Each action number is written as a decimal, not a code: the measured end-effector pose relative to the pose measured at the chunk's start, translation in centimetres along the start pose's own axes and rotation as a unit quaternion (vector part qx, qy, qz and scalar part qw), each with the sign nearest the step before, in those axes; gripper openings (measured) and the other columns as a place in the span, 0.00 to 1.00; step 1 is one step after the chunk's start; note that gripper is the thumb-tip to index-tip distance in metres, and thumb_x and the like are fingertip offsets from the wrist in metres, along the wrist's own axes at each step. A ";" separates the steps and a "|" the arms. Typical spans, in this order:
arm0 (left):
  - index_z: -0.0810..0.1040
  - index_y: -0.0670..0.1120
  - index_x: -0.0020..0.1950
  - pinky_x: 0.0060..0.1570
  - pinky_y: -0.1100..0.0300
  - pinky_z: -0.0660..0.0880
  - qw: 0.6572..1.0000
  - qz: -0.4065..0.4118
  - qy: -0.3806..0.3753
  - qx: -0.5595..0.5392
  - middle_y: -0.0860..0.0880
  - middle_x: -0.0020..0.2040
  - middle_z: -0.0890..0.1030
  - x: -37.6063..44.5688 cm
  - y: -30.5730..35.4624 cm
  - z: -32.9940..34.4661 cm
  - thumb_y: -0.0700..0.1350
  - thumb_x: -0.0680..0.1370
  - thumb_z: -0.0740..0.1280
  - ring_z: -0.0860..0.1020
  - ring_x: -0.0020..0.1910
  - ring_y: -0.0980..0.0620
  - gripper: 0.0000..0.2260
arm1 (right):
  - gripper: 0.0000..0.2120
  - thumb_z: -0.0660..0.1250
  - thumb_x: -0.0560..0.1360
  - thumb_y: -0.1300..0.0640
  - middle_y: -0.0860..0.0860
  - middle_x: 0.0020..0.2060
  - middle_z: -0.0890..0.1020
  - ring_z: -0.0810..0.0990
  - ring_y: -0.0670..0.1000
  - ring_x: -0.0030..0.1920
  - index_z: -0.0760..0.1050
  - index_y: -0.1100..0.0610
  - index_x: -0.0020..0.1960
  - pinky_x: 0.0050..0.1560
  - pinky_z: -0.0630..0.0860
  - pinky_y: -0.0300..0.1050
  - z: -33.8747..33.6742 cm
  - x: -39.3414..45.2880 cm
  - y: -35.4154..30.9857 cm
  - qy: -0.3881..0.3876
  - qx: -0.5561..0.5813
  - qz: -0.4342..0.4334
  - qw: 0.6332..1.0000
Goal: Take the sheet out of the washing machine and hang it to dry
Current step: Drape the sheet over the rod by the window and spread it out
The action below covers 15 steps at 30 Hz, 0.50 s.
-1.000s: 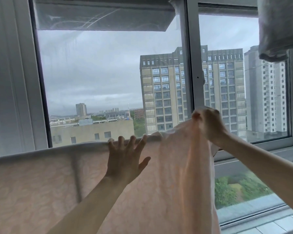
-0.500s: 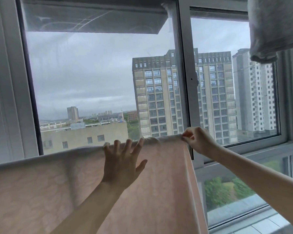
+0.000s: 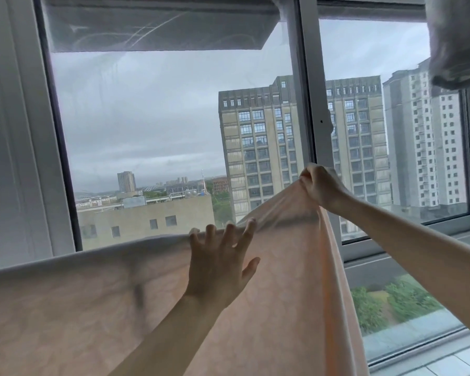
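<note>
A big window (image 3: 158,137) with a pale frame filled the upper two thirds of the frame, grey sky and tall apartment blocks (image 3: 261,147) behind the glass; below it a pale pink sheet (image 3: 79,316) stretched across the whole lower left and centre, its top edge running from the left border upward toward the right, draped over something I could not make out; its right side fell in a long fold down to the bottom edge; at the upper right corner a bundle of greyish cloth (image 3: 456,39) hung into view; the left hand (image 3: 217,270), near the lower centre, lay flat against the sheet with fingers spread wide, fingertips reaching the top edge; the right hand (image 3: 320,185), right of centre and higher, pinched the sheet's upper corner in curled fingers and held it lifted above the rest of the edge.
</note>
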State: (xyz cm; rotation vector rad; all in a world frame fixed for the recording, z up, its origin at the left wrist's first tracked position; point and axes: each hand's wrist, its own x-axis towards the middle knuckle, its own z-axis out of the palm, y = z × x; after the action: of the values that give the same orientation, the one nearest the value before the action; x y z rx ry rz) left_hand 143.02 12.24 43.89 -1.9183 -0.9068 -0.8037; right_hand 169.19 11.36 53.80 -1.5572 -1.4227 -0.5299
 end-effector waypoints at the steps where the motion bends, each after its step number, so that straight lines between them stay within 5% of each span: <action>1: 0.66 0.53 0.72 0.53 0.41 0.68 1.000 0.001 -0.002 0.003 0.46 0.58 0.77 0.1 -0.1 0.1 0.64 0.75 0.55 0.76 0.52 0.38 0.29 | 0.07 0.62 0.78 0.62 0.60 0.47 0.82 0.79 0.57 0.47 0.78 0.65 0.50 0.46 0.71 0.42 0.1 0.2 0.6 -0.031 -0.006 0.003 1.000; 6: 0.66 0.52 0.72 0.53 0.42 0.68 0.999 0.000 -0.025 0.024 0.47 0.58 0.77 0.5 -0.5 0.2 0.63 0.78 0.52 0.77 0.51 0.39 0.26 | 0.07 0.66 0.76 0.62 0.59 0.45 0.83 0.80 0.57 0.48 0.80 0.65 0.48 0.54 0.76 0.54 0.9 -0.8 3.7 -0.106 0.012 -0.011 0.994; 9: 0.74 0.50 0.66 0.48 0.47 0.70 1.000 -0.022 0.008 0.008 0.48 0.52 0.81 1.1 -0.5 -0.1 0.56 0.81 0.53 0.79 0.46 0.40 0.19 | 0.06 0.67 0.75 0.62 0.56 0.44 0.83 0.80 0.54 0.45 0.80 0.63 0.49 0.51 0.77 0.50 0.9 -1.0 4.5 -0.071 0.062 -0.017 0.995; 13: 0.79 0.48 0.53 0.46 0.50 0.67 0.997 -0.076 0.027 -0.004 0.50 0.42 0.82 1.5 -0.5 0.0 0.49 0.81 0.57 0.80 0.40 0.41 0.12 | 0.04 0.67 0.74 0.64 0.54 0.40 0.83 0.78 0.47 0.39 0.81 0.60 0.44 0.43 0.74 0.41 1.4 -2.5 5.0 -0.186 0.036 -0.075 0.979; 15: 0.79 0.48 0.51 0.47 0.50 0.67 0.995 -0.094 0.026 -0.016 0.50 0.42 0.82 1.6 -0.4 0.1 0.49 0.81 0.58 0.80 0.39 0.42 0.11 | 0.04 0.68 0.75 0.62 0.51 0.40 0.82 0.78 0.47 0.38 0.81 0.59 0.47 0.45 0.76 0.41 1.0 -3.0 4.9 -0.169 0.084 -0.093 0.978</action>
State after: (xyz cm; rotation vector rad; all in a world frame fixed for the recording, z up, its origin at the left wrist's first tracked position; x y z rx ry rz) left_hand 143.58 12.89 45.32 -1.8498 -1.0583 -0.9802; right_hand 172.85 11.14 49.26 -1.4327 -1.8346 -0.2489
